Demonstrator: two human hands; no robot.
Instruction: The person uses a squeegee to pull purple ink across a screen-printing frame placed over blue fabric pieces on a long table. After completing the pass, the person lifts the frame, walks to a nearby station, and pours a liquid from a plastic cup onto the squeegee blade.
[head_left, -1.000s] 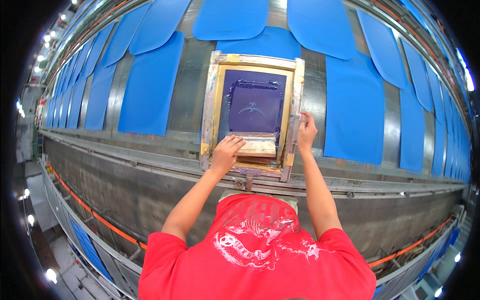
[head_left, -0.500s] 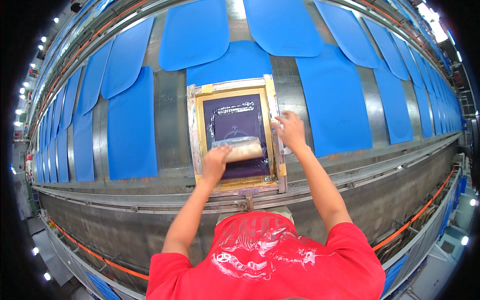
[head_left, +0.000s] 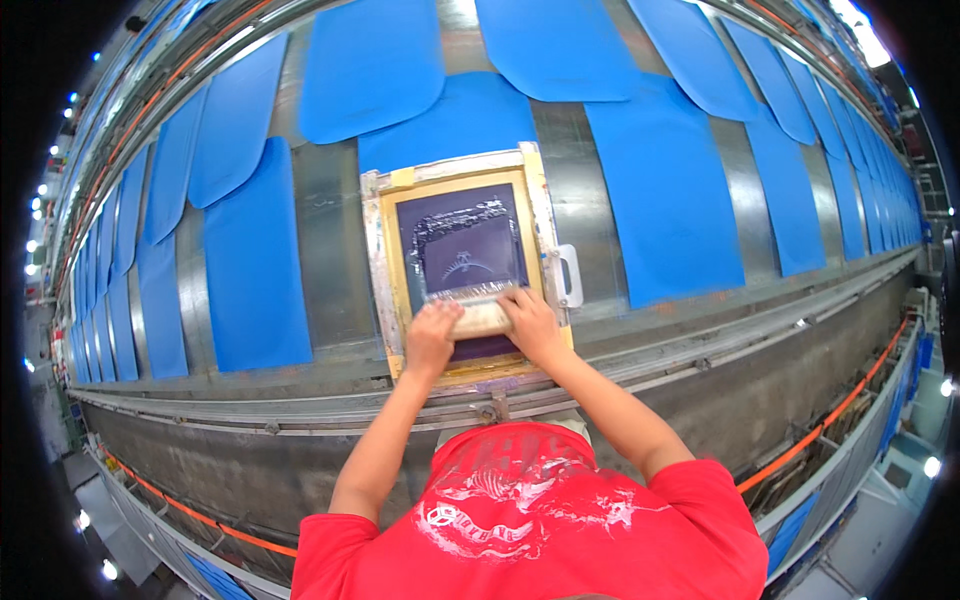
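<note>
At the left, blue sheets (head_left: 257,270) are lying in two rows on the metal tabletop (head_left: 335,220), with bare strips showing between them. To their right, the frame (head_left: 378,260) is lying flat over the tabletop, a yellow patch (head_left: 402,177) covering its far left corner; one sheet is showing past its far edge. Inside the frame, the left grip (head_left: 430,338) is clasping the left end of the squeegee (head_left: 482,320), its fingers curling over the pale bar. The squeegee is lying crosswise over the near half of the dark purple screen (head_left: 410,222), on the person's side of a pale motif (head_left: 462,262); blur is hiding its exact contact with the screen. Glossy ink (head_left: 492,212) is edging the area around the motif. The right grip (head_left: 530,322) is clasping the squeegee's right end. On the frame's right side, a white handle (head_left: 569,276) is projecting outward, apart from the right grip. Farther right, more sheets are continuing in two rows along the tabletop.
</note>
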